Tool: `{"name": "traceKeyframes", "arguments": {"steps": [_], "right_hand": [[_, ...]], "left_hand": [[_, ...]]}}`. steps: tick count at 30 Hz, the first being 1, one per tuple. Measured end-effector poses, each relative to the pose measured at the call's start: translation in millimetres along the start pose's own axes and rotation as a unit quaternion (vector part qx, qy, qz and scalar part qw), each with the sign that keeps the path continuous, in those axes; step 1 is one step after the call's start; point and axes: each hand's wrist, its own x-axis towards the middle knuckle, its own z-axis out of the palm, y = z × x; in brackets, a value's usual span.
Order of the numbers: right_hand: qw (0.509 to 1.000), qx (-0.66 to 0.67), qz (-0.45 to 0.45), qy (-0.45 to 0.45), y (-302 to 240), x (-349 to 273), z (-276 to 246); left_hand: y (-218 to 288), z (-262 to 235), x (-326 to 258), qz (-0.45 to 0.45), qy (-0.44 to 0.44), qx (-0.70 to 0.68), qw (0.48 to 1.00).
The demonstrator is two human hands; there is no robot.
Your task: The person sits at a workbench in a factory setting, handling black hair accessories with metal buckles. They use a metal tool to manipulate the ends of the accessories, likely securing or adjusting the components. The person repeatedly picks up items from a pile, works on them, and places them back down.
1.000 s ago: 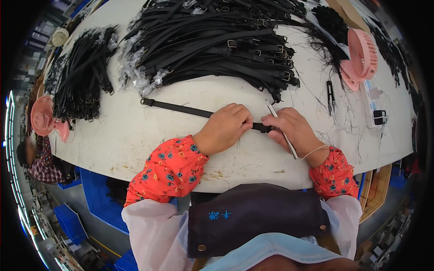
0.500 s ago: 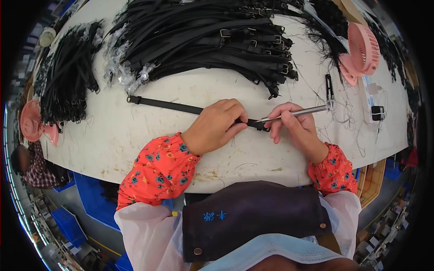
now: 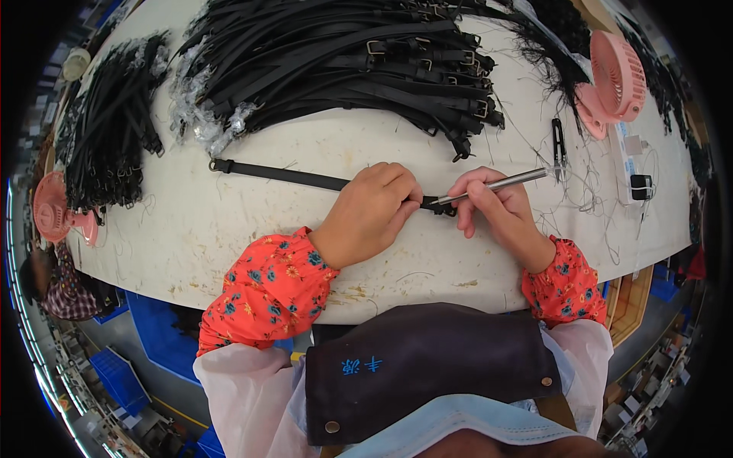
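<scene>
A thin black strap point(image 3: 282, 175) with a metal ring at its left end lies across the white table in front of me. My left hand point(image 3: 368, 210) is closed on it near its right, buckled end. In my right hand point(image 3: 492, 202) is a slim silver pen-like tool point(image 3: 504, 184), gripped the way one holds a pen. Its tip meets the strap just right of my left fingertips. Whether the tip is a blade, a point or a nib is too small to tell.
A big heap of black buckled straps point(image 3: 343, 69) covers the table's far side, with a smaller bundle point(image 3: 114, 130) at left. Pink fans point(image 3: 617, 76) stand at both sides. Black thread snips point(image 3: 558, 145), loose threads and a white power strip point(image 3: 628, 164) lie at right.
The silver tool has tilted a little, its rear end coming slightly nearer to my right hand. Both hands keep almost the same place on the strap.
</scene>
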Motion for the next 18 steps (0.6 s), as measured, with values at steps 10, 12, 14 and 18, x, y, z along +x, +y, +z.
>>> {"name": "traceKeyframes", "arguments": {"steps": [10, 12, 14, 18], "right_hand": [[1.000, -0.003, 0.016, 0.004, -1.1, 2.3, 1.5], [1.000, -0.007, 0.019, 0.003, -2.1, 2.5, 1.6], [1.000, -0.009, 0.020, 0.003, -1.9, 2.4, 1.7], [1.000, -0.010, 0.021, 0.001, -2.0, 3.5, 1.8]], "left_hand": [[-4.6, 0.2, 3.0, -0.023, 0.000, -0.033, 0.999], [-4.9, 0.0, 3.9, -0.024, 0.002, -0.033, 0.999], [-5.2, -0.4, 4.9, -0.025, 0.001, -0.032, 0.999], [-5.6, 0.2, 4.6, -0.029, 0.007, -0.029, 0.999]]}}
